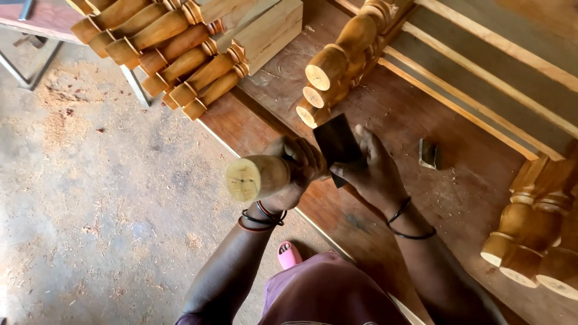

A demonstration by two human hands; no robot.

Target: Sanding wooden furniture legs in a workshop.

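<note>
Wooden turned leg [251, 178] juts out past the edge of the workbench [457, 198], its cut end facing up; the left hand [295, 171] wraps closed around it, while the right hand [367, 171] pinches a dark sheet of sandpaper [335, 144] just above that grip

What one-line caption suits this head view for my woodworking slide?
Left hand grips a turned wooden leg while right hand presses dark sandpaper to it.
</note>
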